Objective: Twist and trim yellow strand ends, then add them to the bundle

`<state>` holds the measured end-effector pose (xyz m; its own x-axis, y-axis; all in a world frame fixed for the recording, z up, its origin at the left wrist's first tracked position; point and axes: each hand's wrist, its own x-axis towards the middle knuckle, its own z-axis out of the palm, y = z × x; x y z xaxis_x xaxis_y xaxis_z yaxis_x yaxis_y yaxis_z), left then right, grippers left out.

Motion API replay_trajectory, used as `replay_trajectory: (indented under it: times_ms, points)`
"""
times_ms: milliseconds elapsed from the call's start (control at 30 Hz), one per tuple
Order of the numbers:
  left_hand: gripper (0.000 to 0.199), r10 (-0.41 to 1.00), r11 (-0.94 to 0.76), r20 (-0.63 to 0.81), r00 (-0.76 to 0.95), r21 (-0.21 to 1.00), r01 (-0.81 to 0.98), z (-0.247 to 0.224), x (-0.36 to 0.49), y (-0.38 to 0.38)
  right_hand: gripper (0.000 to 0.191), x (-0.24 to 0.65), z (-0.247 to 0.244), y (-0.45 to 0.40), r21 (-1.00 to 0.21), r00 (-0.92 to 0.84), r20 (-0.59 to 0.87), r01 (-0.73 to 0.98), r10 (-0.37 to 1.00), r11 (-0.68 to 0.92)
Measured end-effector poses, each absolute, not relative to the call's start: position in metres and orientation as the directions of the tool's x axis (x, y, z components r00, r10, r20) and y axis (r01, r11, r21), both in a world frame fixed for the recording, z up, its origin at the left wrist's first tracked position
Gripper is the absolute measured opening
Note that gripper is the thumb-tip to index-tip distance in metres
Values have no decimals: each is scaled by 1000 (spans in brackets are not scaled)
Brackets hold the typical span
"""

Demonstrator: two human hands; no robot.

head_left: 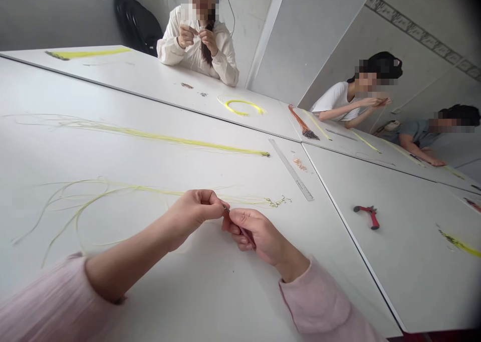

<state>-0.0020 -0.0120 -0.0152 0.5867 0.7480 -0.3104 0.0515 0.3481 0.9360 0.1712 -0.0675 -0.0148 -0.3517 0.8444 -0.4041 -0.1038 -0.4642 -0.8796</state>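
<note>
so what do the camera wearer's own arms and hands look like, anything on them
The forearms come out of loose, pale pink long sleeves, the left sleeve and the right sleeve, in soft-looking cloth with no visible markings. The left hand and right hand are bare: no gloves, watch, rings or bracelets show, and no cables.

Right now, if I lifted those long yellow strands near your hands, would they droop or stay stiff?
The long yellow strands would probably droop: they lie in loose curves on the white table. They look very thin, so likely light for their length. The curled tips may well snag and tangle.
</note>
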Motion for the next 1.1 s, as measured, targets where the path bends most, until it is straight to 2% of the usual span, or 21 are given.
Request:
replay_trajectory:
  times_ms: [1100]
  points:
    - [15, 759, 351, -315, 570, 935, 48, -15, 0, -11, 30, 167, -14, -69, -875, -345, -394, -144, 852, -463]
